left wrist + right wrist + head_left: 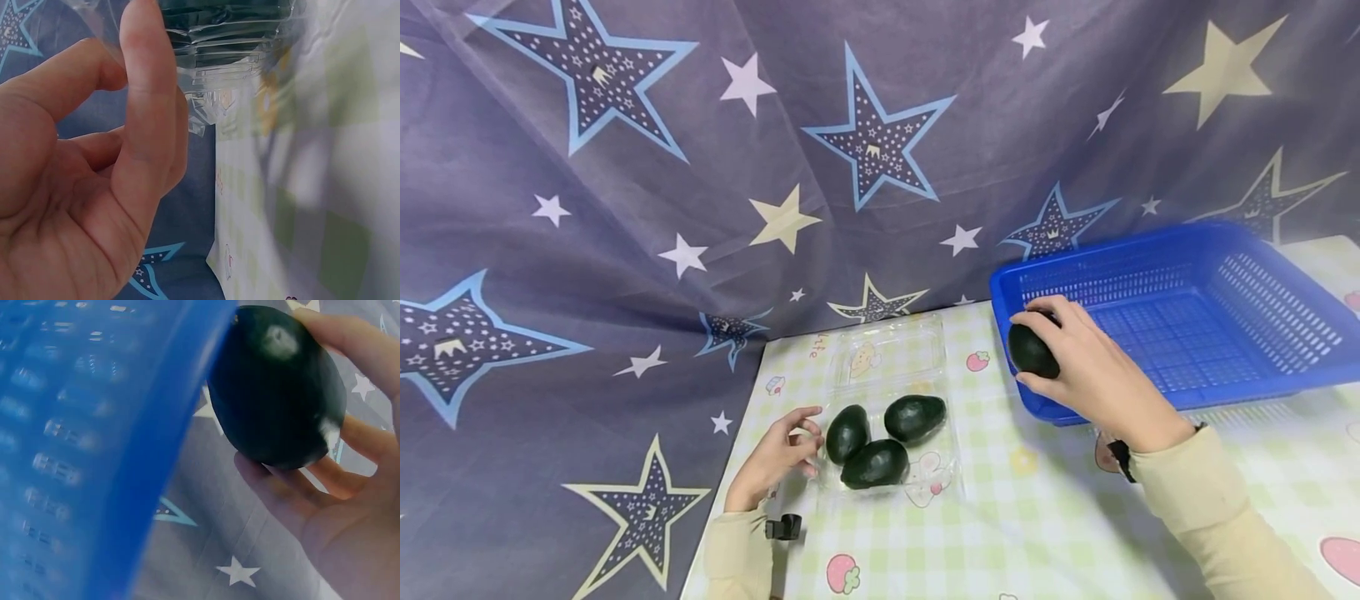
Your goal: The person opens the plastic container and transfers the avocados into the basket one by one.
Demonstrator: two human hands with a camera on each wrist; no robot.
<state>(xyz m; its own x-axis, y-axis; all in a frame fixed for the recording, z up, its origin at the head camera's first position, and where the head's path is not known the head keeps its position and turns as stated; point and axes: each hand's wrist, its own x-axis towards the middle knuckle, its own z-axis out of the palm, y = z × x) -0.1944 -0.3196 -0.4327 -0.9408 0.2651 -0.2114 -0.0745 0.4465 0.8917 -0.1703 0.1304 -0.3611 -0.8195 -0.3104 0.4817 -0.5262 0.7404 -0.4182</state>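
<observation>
My right hand holds a dark green avocado between thumb and fingers, over the left rim of a blue plastic basket. In the right wrist view the avocado overlaps the basket's rim. Three more avocados, one at the left, one in front and one at the right, lie in a clear plastic clamshell box. My left hand is at the box's left edge, fingers loosely bent; in the left wrist view a finger overlaps its ridged wall.
The box's clear lid lies folded back towards the curtain. A grey-blue star-patterned curtain hangs behind and to the left of the table. Green checked cloth with strawberry prints covers the tabletop.
</observation>
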